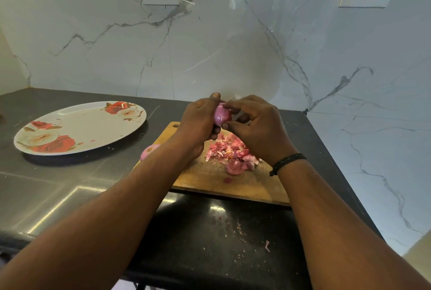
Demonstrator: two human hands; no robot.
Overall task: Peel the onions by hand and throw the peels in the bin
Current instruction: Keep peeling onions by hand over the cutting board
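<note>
Above the wooden board [210, 180], the left hand [198, 122] is gripping a small pink onion [221, 116] in curled fingers while the right hand [254, 124] is pinching at its skin. Peels [229, 152] are lying heaped on the board beneath, another onion [149, 151] sitting at the board's left edge. A flowered plate [79, 126] is resting toward the dark surface's [58, 184] far left corner, with bare room in front of it.
</note>
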